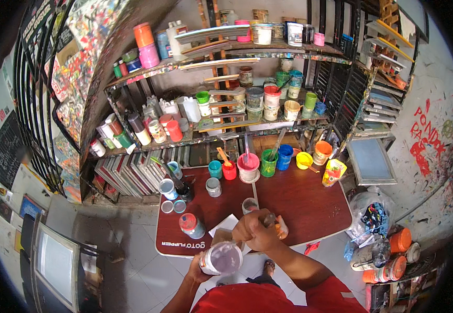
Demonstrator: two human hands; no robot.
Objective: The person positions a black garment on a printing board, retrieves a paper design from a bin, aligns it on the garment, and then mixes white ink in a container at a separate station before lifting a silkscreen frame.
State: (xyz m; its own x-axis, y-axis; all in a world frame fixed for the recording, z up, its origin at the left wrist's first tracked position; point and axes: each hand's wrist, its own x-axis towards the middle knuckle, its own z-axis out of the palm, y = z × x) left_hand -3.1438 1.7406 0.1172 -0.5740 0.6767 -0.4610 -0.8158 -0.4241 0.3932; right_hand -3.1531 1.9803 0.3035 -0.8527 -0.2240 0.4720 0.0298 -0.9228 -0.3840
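My left hand (pixel 198 268) is wrapped round a white plastic tub (pixel 213 263), tilted, with a pale purplish-grey inside. Just above its rim, my right hand (pixel 257 229) is closed. A flat brown scraper-like piece (pixel 222 236) runs from that fist toward the tub, its exact kind unclear. Beyond the right hand stands a small jar (pixel 249 205) on the dark red table (pixel 299 203). An orange and pale object (pixel 282 227) lies beside the right hand, partly hidden by it. White paper (pixel 225 224) lies under the tub's far side.
Along the table's back stand a pink paint tub (pixel 248 167), a green one (pixel 269 163) and a yellow one (pixel 304 160). A red-lidded jar (pixel 191 225) is at the left. Paint-filled shelves (pixel 211 128) rise behind; a bulging plastic bag (pixel 370 214) sits at the right.
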